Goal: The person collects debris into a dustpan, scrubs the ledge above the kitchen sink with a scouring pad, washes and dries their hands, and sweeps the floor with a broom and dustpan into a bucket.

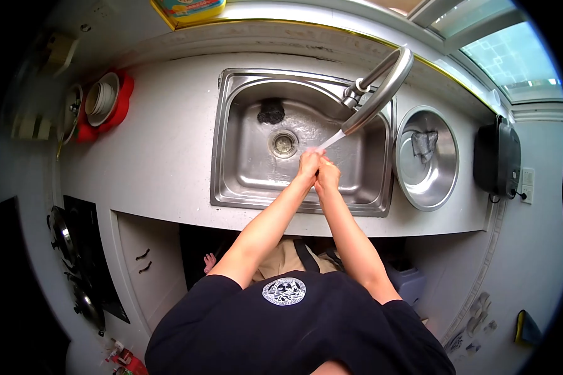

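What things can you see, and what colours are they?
sink: one, silver, in the counter
counter: one, white, around the sink
tap: one, silver, above the hands, running
scrubber-like lump: one, black, in the sink
metal basin: one, silver, right of the sink
cloth: one, grey, in the basin
dishes: several, mostly white, far left
appliance: one, black, far right
window: one, bluish, top right
shirt: one, dark, on the person
left hand, right hand: two, bare, under the water

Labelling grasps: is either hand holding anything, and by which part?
Cannot be told: left hand and right hand meet under the water stream; no object shows.
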Available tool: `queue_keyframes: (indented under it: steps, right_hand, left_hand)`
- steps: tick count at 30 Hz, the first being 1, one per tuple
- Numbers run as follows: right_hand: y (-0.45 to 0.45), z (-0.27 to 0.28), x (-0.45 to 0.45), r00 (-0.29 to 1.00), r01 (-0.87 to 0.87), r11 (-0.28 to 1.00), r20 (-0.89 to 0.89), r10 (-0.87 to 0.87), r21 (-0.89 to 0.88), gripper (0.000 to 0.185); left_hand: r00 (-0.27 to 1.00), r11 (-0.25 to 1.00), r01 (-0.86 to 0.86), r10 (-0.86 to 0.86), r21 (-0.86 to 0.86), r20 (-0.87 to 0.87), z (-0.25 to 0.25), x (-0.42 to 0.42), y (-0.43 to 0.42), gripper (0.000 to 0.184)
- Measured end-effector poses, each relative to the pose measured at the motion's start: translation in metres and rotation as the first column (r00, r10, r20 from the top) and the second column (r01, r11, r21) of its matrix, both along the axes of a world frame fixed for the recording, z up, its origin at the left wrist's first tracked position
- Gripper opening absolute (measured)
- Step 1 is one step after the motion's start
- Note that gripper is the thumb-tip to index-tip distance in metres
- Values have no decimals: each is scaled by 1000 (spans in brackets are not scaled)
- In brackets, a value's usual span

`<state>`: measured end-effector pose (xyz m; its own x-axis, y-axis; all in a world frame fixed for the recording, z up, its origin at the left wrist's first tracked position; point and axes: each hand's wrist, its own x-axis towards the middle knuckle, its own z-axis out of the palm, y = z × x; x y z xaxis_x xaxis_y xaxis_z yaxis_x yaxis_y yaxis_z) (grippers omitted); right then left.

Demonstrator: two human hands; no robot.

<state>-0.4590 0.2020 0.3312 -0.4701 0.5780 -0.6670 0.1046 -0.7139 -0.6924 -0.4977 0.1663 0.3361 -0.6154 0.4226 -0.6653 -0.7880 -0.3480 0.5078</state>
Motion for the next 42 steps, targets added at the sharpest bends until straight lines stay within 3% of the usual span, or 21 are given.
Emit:
queue_keyframes:
  steps: [6, 9, 12, 16, 17, 20, 21, 24, 25, 28, 32, 33, 36, 37, 38, 40, 42]
  right_hand:
    - [3, -14, 16, 984, 78, 930, -122, -130, -360, 27]
    - [3, -7, 19, 988, 12, 905, -134, -76, -426, 37]
    - [4, -9, 18, 992, 96, 844, -23, -127, -528, 38]
    - [-5, -15, 13, 998, -34, 946, -52, 18, -322, 17]
    - [-8, -14, 9, 996, -85, 975, -32, 80, -208, 9]
    - [-9, -23, -1, 902, -361, 932, 252, 351, -5, 12]
    - [-10, -24, -5, 788, -511, 831, 506, 351, 220, 16]
    - [-7, -17, -8, 815, -580, 482, 475, 333, 657, 20]
    - [-3, -9, -9, 677, -732, 291, 606, 418, 617, 22]
    - [9, -11, -6, 753, -569, 224, 393, 527, 791, 24]
    - [23, -12, -3, 770, -603, 511, 280, 573, 613, 24]
    - [23, -12, -4, 809, -568, 636, 213, 547, 523, 17]
    - [31, -8, -1, 875, -457, 799, 35, 483, 390, 15]
    - [34, -8, -5, 908, -380, 818, 4, 419, 432, 12]
    - [40, -6, -6, 916, -387, 847, 48, 398, 364, 12]
    - [62, 20, -24, 923, -383, 895, 138, 360, 228, 10]
    - [91, 24, -37, 879, -470, 605, 282, 384, 642, 11]
  left_hand:
    - [991, 996, 90, -88, 14, -104, -24, 8, -8, 24]
    - [984, 985, 149, -139, 91, -108, -31, 2, -20, 28]
    - [982, 972, 184, -175, 145, -78, -35, -3, -35, 31]
    - [975, 993, 113, -104, 38, -196, -33, 3, -33, 34]
    - [984, 991, 129, -124, 26, -131, -27, 6, -36, 38]
    - [998, 999, -23, 21, 31, 56, -43, 20, -39, 37]
    - [997, 997, -76, 76, 7, 11, -31, 24, -29, 38]
    - [984, 981, -168, 173, -101, 39, -19, 27, -21, 35]
    - [996, 995, -91, 91, -43, -18, -9, 20, -22, 28]
    - [983, 997, -53, 41, -61, -181, -15, 17, -17, 23]
    - [977, 989, -37, 5, -144, -214, -19, 7, -2, 22]
    - [981, 993, -20, -3, -114, -196, -19, 0, 1, 22]
    - [980, 997, -23, 6, -79, -198, -10, -5, 7, 26]
    - [973, 998, -48, 35, -51, -229, -4, -6, 9, 27]
    - [964, 997, -73, 65, -23, -257, -2, -5, 9, 29]
    - [986, 992, -127, 129, 29, -102, -9, -1, 4, 30]
    - [977, 973, -214, 213, 87, 23, -10, 0, -1, 29]
